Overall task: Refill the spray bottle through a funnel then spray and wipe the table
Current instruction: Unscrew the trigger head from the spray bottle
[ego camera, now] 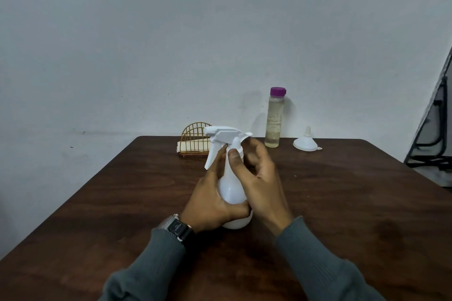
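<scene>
A white spray bottle [231, 190] with its trigger head on stands upright on the dark wooden table [342, 203]. My left hand [210, 203] wraps around its round body from the left. My right hand [256, 173] grips the neck just under the trigger head, thumb in front. At the back, a clear refill bottle [274, 124] with a purple cap and pale liquid stands upright. A white funnel [306, 143] rests mouth-down to its right. A folded cloth [193, 148] sits in a gold wire holder [194, 138] behind the spray bottle.
The table's far edge meets a plain grey wall. A black metal frame [433, 144] leans beyond the table's right edge. A watch sits on my left wrist [177, 226].
</scene>
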